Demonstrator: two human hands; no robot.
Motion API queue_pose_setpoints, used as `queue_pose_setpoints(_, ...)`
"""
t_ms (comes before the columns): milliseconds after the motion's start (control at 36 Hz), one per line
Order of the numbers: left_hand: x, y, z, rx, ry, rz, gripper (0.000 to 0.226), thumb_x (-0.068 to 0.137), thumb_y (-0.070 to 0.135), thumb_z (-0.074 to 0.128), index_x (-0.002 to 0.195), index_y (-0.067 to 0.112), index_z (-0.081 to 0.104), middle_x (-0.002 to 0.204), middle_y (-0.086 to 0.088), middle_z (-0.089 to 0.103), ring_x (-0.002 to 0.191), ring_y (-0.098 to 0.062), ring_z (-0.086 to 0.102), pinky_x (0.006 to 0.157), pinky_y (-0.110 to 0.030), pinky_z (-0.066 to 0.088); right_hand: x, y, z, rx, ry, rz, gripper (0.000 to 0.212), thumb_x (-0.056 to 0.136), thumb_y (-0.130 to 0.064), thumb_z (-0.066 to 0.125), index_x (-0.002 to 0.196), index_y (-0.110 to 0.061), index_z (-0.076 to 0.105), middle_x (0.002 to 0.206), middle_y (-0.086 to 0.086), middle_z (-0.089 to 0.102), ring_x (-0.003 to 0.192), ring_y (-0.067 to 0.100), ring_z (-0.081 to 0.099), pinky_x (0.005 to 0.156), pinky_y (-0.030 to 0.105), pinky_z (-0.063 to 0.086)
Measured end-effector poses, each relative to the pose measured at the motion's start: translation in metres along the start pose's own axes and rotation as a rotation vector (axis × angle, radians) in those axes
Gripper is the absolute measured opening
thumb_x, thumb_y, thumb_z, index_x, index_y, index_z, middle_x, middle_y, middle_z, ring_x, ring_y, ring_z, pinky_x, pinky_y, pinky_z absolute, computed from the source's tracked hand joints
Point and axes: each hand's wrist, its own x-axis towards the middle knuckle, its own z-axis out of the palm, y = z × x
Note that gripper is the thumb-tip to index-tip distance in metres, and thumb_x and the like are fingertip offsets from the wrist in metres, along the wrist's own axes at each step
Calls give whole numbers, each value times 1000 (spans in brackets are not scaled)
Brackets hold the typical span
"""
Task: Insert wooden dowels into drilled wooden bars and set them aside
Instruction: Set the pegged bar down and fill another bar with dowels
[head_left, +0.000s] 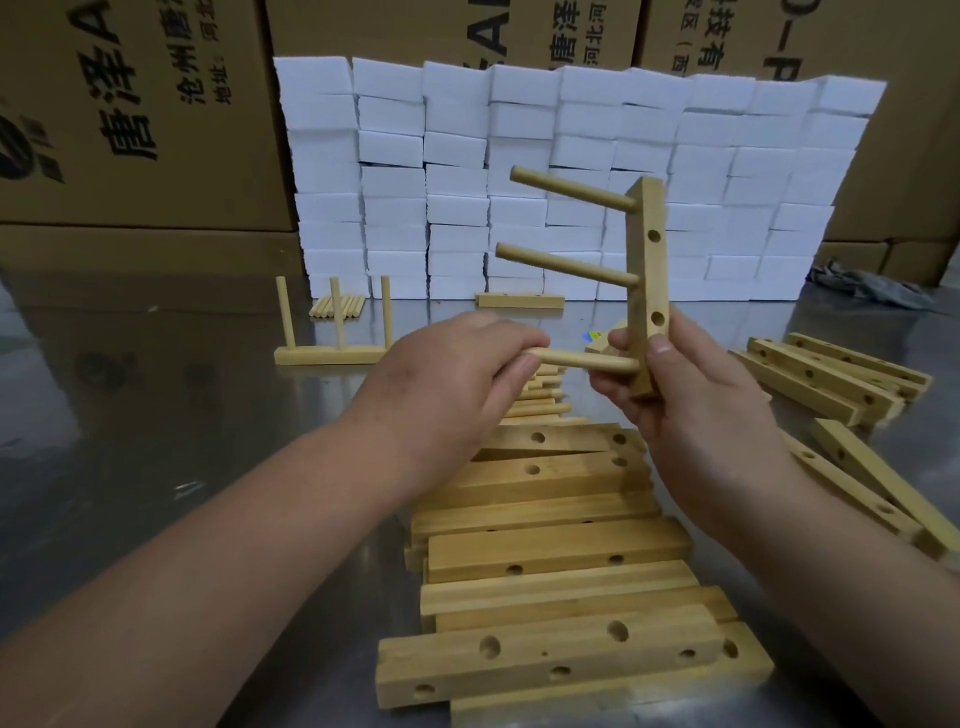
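My right hand (691, 395) grips the lower end of a drilled wooden bar (645, 270) held upright above the table. Two dowels (566, 265) stick out of the bar to the left. My left hand (457, 374) pinches a third dowel (587, 360) whose right end sits at the bar's lowest hole. A finished bar with three upright dowels (332, 332) stands on the table at the left. Under my hands lies a pile of drilled bars (550, 551), with loose dowels (540, 400) at its far end.
More drilled bars (831, 379) lie at the right. A small bundle of dowels (337, 306) and a single bar (519, 300) lie by a wall of white foam blocks (571, 176). Cardboard boxes (130, 114) stand behind. The metal table (156, 415) is reflective.
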Motion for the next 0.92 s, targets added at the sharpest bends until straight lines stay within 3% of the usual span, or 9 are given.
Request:
queue_pose_setpoints(111, 0, 6, -2, 59, -36, 50, 31, 95, 28, 41, 117, 19, 61, 87, 8, 53, 77, -8, 44, 63, -15, 33, -2, 1, 3, -1, -12, -8, 27, 100, -17, 35, 96, -23, 61, 99, 1, 60, 81, 5, 67, 69, 13, 51)
queue_pose_setpoints(194, -1, 8, -3, 59, -35, 55, 29, 95, 27, 42, 113, 18, 63, 89, 2, 59, 77, -12, 48, 64, -23, 38, -2, 2, 2, -11, -22, -13, 26, 101, -16, 34, 106, -18, 60, 98, -1, 59, 80, 3, 66, 70, 13, 50)
queue_pose_setpoints(361, -1, 10, 1, -3, -5, 12, 27, 94, 27, 43, 108, 18, 64, 81, 8, 54, 72, -8, 46, 62, -18, 34, -3, 0, 1, -70, -39, -43, 29, 100, -16, 32, 118, -10, 54, 103, 6, 56, 82, 2, 64, 69, 10, 49)
queue_pose_setpoints(472, -1, 10, 2, -60, -12, -51, 28, 93, 29, 41, 108, 21, 64, 76, 17, 47, 78, -4, 47, 62, -17, 34, -3, 0, 2, -76, -37, -43, 28, 100, -17, 32, 116, -11, 55, 105, 7, 56, 82, 2, 64, 70, 11, 50)
queue_pose_setpoints(611, -1, 11, 5, -109, -27, -111, 27, 93, 33, 40, 107, 26, 62, 73, 15, 49, 73, -2, 45, 56, -17, 30, -3, 2, 2, -120, -26, -56, 25, 101, -18, 32, 107, -16, 56, 103, 6, 56, 86, 3, 64, 70, 10, 49)
queue_pose_setpoints(667, -2, 13, 6, -128, -29, -129, 25, 93, 34, 41, 106, 27, 62, 71, 14, 49, 70, -3, 46, 54, -16, 29, -2, 2, 1, -117, -27, -58, 26, 101, -18, 32, 112, -16, 56, 104, 5, 56, 86, 3, 63, 70, 10, 49)
queue_pose_setpoints(806, -1, 14, 5, -239, -61, -209, 14, 93, 34, 44, 87, 35, 56, 64, 12, 50, 71, 9, 45, 59, -6, 36, -4, 1, 0, -151, -24, -110, 31, 101, -17, 31, 123, -16, 53, 104, 5, 57, 86, 1, 63, 76, 13, 50)
queue_pose_setpoints(917, 0, 14, 7, -239, -101, -268, 21, 94, 37, 42, 76, 35, 53, 64, 10, 51, 68, 12, 44, 58, -4, 35, -4, 1, 1, -146, -13, -110, 35, 101, -17, 31, 132, -12, 47, 106, 8, 58, 84, 0, 64, 78, 14, 51)
